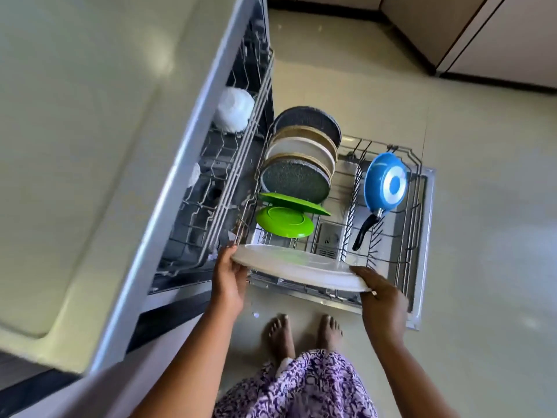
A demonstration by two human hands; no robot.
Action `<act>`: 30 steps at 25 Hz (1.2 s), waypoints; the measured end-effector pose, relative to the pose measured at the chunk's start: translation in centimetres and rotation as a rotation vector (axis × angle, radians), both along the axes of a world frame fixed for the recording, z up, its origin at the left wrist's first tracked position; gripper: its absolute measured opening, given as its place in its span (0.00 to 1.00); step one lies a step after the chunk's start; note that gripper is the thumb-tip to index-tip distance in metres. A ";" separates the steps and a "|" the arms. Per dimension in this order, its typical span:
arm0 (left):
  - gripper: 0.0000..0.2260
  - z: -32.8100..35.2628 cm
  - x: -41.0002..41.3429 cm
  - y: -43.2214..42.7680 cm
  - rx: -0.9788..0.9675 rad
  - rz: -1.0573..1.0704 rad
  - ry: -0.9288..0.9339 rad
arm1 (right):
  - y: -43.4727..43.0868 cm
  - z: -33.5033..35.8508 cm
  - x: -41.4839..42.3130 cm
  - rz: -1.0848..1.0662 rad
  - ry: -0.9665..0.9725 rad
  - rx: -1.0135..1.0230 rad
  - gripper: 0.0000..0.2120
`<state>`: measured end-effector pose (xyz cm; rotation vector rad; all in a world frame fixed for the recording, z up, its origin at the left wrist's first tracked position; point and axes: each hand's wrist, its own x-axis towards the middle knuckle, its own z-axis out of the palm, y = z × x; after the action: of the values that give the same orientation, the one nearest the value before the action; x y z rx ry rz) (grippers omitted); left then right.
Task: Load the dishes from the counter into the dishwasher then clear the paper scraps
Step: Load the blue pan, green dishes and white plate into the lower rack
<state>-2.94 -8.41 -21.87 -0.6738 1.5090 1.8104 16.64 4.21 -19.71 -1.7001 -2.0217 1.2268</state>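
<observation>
The lower rack (419, 224) stands pulled out over the floor (482, 146). In its left half a row of plates (301, 155) stands on edge, one behind another, with two more plates (284, 221) leaning just nearer the person. In its right half a frying pan (385, 182) stands on edge, handle towards the near side. Over the rack's near edge a platter (289, 263) is held, the left hand (227, 276) at its left end and the right hand (381, 297) at its right end. Left of the lower rack, under the bench (75, 146), sits the upper rack (229, 164) with a bowl (235, 110) in its far part. The person's feet (304, 330) stand just before the lower rack.
</observation>
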 end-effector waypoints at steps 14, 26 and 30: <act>0.15 -10.6 -4.4 0.8 -0.005 0.212 -0.093 | 1.0 -12.4 -4.5 0.157 0.051 0.023 0.21; 0.14 -12.0 -3.3 -1.8 -0.027 0.036 -0.061 | -1.9 -13.9 -2.3 0.265 -0.017 0.241 0.27; 0.13 -13.5 -1.9 -2.3 -0.091 0.066 -0.049 | -2.1 -15.8 -0.6 0.308 -0.052 0.164 0.28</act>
<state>-4.81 -10.73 -35.39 -0.8154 1.5613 1.7692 16.05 2.06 -35.54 -1.3979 -2.4105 1.0721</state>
